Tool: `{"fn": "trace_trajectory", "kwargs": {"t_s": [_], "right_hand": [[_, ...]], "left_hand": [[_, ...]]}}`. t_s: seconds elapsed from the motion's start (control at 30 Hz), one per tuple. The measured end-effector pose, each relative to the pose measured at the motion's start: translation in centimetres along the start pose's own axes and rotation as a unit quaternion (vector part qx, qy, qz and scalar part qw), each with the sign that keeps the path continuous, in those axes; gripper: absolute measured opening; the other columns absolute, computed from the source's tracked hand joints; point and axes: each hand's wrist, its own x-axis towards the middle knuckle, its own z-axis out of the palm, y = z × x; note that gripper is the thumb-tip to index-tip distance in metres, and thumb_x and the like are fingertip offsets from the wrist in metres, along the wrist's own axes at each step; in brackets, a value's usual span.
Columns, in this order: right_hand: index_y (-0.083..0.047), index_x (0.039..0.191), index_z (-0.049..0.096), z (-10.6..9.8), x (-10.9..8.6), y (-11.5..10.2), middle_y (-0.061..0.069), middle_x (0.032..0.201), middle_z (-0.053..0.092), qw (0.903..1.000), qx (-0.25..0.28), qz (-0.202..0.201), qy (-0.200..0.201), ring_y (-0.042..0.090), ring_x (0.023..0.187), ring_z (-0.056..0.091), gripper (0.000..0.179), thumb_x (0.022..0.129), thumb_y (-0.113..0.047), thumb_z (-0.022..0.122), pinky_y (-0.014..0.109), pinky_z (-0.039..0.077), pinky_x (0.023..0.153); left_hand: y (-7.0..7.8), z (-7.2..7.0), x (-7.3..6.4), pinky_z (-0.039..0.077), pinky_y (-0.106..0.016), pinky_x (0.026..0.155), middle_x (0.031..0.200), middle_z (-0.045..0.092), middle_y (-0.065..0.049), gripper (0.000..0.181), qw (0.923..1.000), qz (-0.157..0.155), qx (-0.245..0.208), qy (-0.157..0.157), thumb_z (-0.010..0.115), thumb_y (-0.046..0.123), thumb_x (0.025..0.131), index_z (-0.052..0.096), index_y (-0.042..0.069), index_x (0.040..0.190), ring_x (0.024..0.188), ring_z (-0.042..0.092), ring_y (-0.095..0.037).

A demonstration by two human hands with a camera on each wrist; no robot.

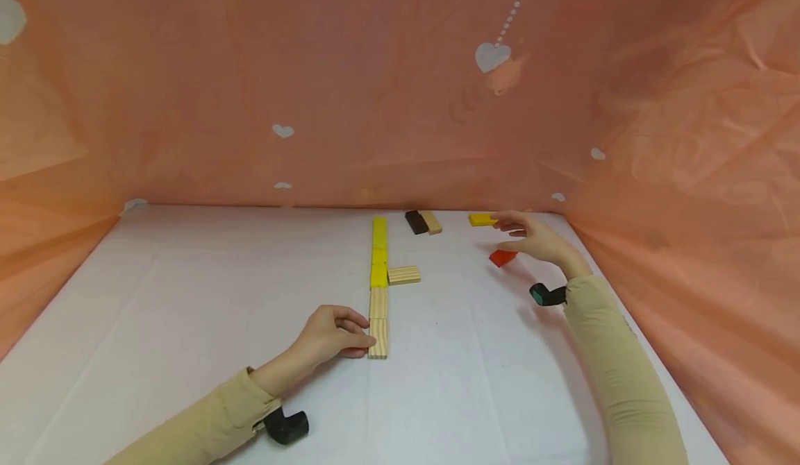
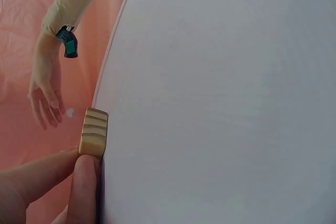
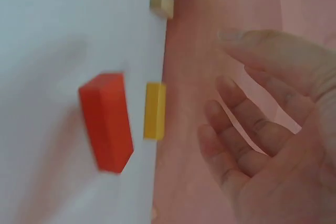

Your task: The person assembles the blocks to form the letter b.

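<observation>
My left hand (image 1: 334,332) touches the left side of the nearest striped wooden block (image 1: 378,340) with its thumb and fingertips. That block (image 2: 94,132) shows at the fingertips in the left wrist view. It forms the near end of a straight row with another wooden block (image 1: 378,302) and yellow blocks (image 1: 379,243) beyond. My right hand (image 1: 531,236) hovers with fingers loosely spread and nothing between them. Close below it lies a red block (image 1: 502,257). Its fingertips overlap a yellow block (image 1: 480,220) in the head view, while the right wrist view shows them apart from that yellow block (image 3: 155,111).
A loose striped wooden block (image 1: 404,275) lies crosswise against the right side of the row. Toward the back edge, a dark block (image 1: 416,222) and a pale wooden block (image 1: 431,222) lie side by side. Orange cloth (image 1: 375,104) walls the white table at the back and sides.
</observation>
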Motion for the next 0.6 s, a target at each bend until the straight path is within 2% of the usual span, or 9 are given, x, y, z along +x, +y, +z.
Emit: {"fn": "trace_trajectory", "kwargs": {"t_s": [0.13, 0.33, 0.6], "right_hand": [[0.005, 0.134, 0.046, -0.3, -0.4, 1.4, 0.028, 0.128, 0.051, 1.0000, -0.007, -0.002, -0.004, 0.045, 0.120, 0.045, 0.054, 0.086, 0.001, 0.069, 0.058, 0.036, 0.105], [0.005, 0.132, 0.049, -0.1, -0.7, 3.1, 0.026, 0.128, 0.053, 0.9992, -0.031, 0.016, -0.017, 0.043, 0.121, 0.046, 0.052, 0.085, -0.002, 0.071, 0.058, 0.036, 0.105], [0.005, 0.131, 0.051, 0.3, -0.6, 3.6, 0.024, 0.128, 0.054, 0.9978, -0.045, 0.034, -0.035, 0.040, 0.121, 0.045, 0.049, 0.085, 0.001, 0.069, 0.057, 0.036, 0.106]], "left_hand": [[-0.1, 0.3, 0.0, 0.062, -0.034, 0.061, 0.073, 0.063, -0.011, 0.030, 1.0000, 0.001, 0.004, 0.006, 0.080, -0.007, 0.071, 0.064, -0.010, 0.096, 0.061, 0.066, -0.020], [0.0, 0.3, 0.2, 0.062, -0.034, 0.061, 0.072, 0.063, -0.010, 0.029, 1.0000, -0.005, 0.000, 0.005, 0.079, -0.008, 0.071, 0.064, -0.010, 0.095, 0.061, 0.066, -0.019], [0.2, 0.3, 0.2, 0.062, -0.034, 0.061, 0.073, 0.063, -0.011, 0.029, 1.0000, -0.008, 0.000, 0.005, 0.079, -0.008, 0.070, 0.064, -0.009, 0.095, 0.060, 0.066, -0.020]]}}
